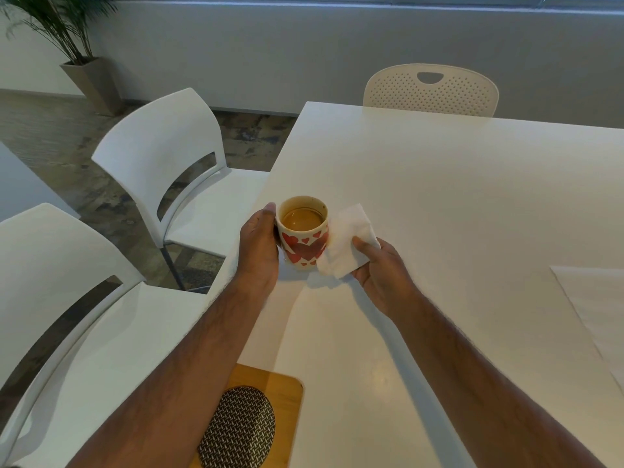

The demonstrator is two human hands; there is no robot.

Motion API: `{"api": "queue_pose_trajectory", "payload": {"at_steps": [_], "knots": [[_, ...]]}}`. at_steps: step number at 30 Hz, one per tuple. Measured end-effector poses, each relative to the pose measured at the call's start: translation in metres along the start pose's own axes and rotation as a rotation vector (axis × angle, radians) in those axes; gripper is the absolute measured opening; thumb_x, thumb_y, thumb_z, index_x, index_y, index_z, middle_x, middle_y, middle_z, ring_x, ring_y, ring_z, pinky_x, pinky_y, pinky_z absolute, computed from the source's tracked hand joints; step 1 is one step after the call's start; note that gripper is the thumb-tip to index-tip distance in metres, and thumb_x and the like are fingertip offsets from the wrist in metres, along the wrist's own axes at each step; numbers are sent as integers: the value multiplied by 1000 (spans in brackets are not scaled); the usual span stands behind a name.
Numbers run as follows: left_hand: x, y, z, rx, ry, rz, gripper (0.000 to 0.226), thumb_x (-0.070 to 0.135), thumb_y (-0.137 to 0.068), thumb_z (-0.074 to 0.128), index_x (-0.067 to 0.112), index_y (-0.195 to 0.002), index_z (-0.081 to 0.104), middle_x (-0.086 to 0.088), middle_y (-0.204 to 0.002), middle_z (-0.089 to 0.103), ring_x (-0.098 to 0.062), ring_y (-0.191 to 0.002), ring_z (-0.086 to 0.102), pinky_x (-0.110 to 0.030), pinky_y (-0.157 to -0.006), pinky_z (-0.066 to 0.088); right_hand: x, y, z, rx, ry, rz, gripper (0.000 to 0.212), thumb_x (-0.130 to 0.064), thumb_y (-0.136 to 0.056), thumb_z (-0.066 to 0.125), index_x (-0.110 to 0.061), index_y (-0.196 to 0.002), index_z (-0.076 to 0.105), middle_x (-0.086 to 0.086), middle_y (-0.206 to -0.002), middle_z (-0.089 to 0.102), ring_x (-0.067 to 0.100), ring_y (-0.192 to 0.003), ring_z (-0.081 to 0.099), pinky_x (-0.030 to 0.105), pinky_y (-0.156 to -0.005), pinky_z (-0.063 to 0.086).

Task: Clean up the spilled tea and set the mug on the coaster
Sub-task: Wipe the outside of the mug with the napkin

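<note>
Beside the mug, upright and far from the coaster, the left hand curls its fingers round the mug's left wall; the right hand pinches a tissue against its right wall, probably wiping drips

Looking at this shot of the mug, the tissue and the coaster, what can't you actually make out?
All in the head view:
- Mug: its handle and base; the left hand and tissue cover its sides.
- Table under the mug: any spill there is hidden.
- Coaster: its left part lies behind the left forearm, its near edge is cut by the frame.
- Right hand: its fingers are hidden under the tissue.
</note>
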State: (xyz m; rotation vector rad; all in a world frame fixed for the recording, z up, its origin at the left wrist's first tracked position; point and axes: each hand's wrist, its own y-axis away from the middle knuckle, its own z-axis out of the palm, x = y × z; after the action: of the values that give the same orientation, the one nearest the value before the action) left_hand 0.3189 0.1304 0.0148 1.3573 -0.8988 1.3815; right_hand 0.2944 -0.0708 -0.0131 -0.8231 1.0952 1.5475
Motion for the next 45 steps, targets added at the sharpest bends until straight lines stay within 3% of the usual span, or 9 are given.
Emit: {"api": "queue_pose_trajectory", "payload": {"at_steps": [7,10,14,17,21,26,35,41,45], "knots": [[19,0,3,25,5,36,31,43,-110,46,31,-93,69,9,-89,76,-14,-94,74,-34,-88,60,-2,-1,8,158,-260,36,23,-9,-106,52,-7,-127,63,14,-119,76,28,-105,75,39,-81,64],[24,1,2,12,11,38,31,41,-110,47,29,-92,69,9,-86,75,-12,-90,74,-31,-83,57,-3,-2,2,227,-302,31,25,-4,-105,52,-1,-128,61,17,-120,74,30,-106,74,40,-83,64],[27,2,2,13,-17,46,31,45,-110,45,30,-96,68,11,-88,76,-14,-93,75,-34,-85,59,-8,-4,-8,354,-284,-31,22,1,-104,45,-1,-116,64,15,-107,71,22,-86,74,36,-67,64],[29,3,4,13,-23,52,32,46,-109,45,30,-95,69,9,-91,77,-17,-96,75,-38,-90,60,-7,-4,-8,333,-274,3,22,1,-105,44,-3,-111,64,12,-100,73,20,-80,75,37,-60,63],[33,6,11,9,-7,40,36,43,-110,46,32,-87,71,3,-92,77,-20,-99,74,-43,-95,60,3,-3,14,156,-327,162,31,-6,-103,48,3,-132,56,20,-115,75,33,-103,74,43,-72,63],[33,11,17,22,7,24,29,48,-108,47,31,-103,71,4,-100,78,-19,-103,75,-44,-97,60,7,-5,47,-43,-598,298,45,-20,-105,36,-1,-145,47,28,-139,62,39,-132,58,53,-110,49],[36,12,17,30,7,19,30,49,-107,48,29,-111,71,4,-106,78,-20,-102,75,-44,-95,61,7,-5,59,-133,-762,336,51,-39,-109,27,-7,-140,51,26,-133,66,39,-132,58,52,-99,55],[37,10,17,31,-6,56,26,48,-108,48,34,-103,69,9,-100,78,-17,-102,75,-39,-94,61,4,-2,45,-112,-747,293,50,-33,-107,30,-7,-149,40,28,-143,58,42,-132,58,56,-104,53],[39,5,11,32,10,84,26,44,-109,47,34,-100,69,12,-94,77,-16,-99,75,-37,-92,61,-2,3,32,-71,-722,269,43,-27,-107,32,-2,-139,48,28,-133,66,42,-123,65,55,-97,56]]}}
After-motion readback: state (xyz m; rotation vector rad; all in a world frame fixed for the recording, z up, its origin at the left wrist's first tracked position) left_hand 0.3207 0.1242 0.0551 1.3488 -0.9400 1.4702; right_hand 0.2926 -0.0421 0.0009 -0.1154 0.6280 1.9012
